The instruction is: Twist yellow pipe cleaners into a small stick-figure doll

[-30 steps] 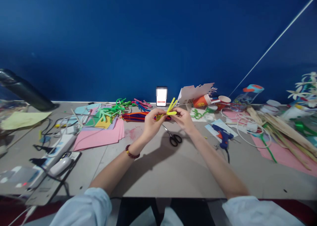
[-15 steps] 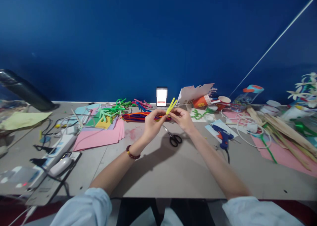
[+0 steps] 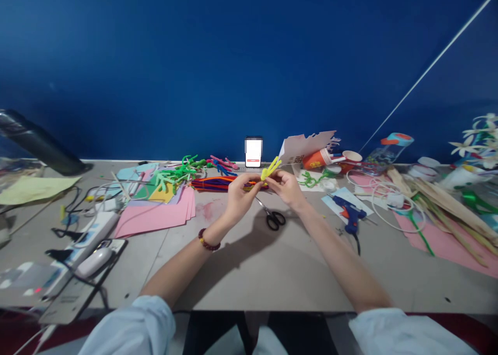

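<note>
Between the fingertips of both hands is a bent yellow pipe cleaner [image 3: 271, 169], its looped ends pointing up and to the right. My left hand [image 3: 241, 193] pinches it from the left, and my right hand [image 3: 287, 187] pinches it from the right. Below the hands lie black-handled scissors [image 3: 275, 220] on the table, blades toward the wall. Behind my left hand rests a bundle of orange, red and purple pipe cleaners [image 3: 212, 184], partly hidden by that hand. The exact grip of the fingertips is too small to make out.
A phone [image 3: 253, 152] leans upright against the blue wall. Pink paper [image 3: 155, 217] and green pipe cleaner pieces [image 3: 177, 173] lie left. To the right are a blue glue gun [image 3: 352, 213], orange paper cups [image 3: 317, 159] and a white cable [image 3: 375, 199]. A power strip [image 3: 83, 251] sits far left.
The yellow pipe cleaner has tilted further to the right between my fingertips. Both hands stay in almost the same place.
</note>
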Tool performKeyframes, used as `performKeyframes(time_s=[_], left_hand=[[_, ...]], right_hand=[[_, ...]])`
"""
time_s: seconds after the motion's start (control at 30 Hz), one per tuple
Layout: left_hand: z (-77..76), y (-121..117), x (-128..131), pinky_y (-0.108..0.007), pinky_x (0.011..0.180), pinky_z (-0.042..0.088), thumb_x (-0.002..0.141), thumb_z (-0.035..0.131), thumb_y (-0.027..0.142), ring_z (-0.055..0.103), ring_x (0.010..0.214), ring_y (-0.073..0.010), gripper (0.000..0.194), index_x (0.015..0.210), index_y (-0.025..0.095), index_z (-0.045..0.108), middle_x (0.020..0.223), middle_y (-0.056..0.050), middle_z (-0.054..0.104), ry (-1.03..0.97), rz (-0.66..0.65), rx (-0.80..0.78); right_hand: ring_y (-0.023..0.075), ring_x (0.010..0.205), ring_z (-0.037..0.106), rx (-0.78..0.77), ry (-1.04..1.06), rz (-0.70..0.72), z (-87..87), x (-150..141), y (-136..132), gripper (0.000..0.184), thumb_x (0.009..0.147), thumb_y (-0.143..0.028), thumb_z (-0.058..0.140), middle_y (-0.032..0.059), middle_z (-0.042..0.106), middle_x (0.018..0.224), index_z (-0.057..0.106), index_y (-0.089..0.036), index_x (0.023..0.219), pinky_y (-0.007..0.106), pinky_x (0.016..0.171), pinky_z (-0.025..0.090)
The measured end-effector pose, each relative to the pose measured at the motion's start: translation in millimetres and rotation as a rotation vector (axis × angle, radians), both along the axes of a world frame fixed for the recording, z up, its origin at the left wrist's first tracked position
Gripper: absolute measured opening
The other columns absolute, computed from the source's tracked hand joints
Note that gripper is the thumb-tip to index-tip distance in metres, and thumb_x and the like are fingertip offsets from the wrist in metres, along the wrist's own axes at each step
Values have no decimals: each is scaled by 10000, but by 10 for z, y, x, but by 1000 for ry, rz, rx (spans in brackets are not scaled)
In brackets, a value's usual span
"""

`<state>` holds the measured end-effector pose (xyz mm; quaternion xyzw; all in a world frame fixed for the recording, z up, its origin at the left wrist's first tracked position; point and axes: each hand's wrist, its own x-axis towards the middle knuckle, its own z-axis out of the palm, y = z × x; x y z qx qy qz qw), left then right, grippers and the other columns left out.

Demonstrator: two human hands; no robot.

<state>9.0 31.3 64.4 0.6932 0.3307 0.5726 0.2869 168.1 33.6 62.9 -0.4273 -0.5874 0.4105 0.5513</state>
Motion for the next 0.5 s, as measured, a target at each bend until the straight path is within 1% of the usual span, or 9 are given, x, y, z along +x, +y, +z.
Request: performKeyframes(time_s=[0.13,0.23,0.33,0.4,0.5], left_hand=[[-23,11,10,-289,734,512,824,666,328,647,812,-174,144,862,196,709,867,-59,704,-30,-23,-53],[-46,44,11,-268,657,504,813,672,358,636,756,-162,175,852,190,704,835,-55,695,-87,-51,-125],[-36,69,6,-247,598,484,793,687,366,607,678,-138,191,825,178,693,772,-44,678,-127,-67,-179],[-15,71,3,-239,583,476,781,695,355,592,660,-128,185,807,172,683,755,-39,671,-125,-64,-183],[7,57,6,-235,573,473,767,701,333,579,657,-124,167,792,170,669,749,-38,662,-99,-46,-178]], right_hand=[[190,739,663,-6,14,29,-15,2,5,457,650,-604,736,49,688,779,653,-179,795,339,701,569],[196,737,669,-5,1,19,-6,-6,-9,444,665,-594,727,53,698,781,665,-179,807,353,706,577],[209,764,675,15,-69,1,28,1,-31,387,717,-525,707,76,720,842,693,-171,874,363,715,573],[212,791,675,34,-131,-4,57,14,-46,334,749,-457,687,84,730,903,708,-174,924,357,718,564],[196,757,661,53,-211,-17,91,36,-64,270,778,-373,650,74,729,925,714,-184,960,327,669,546]])
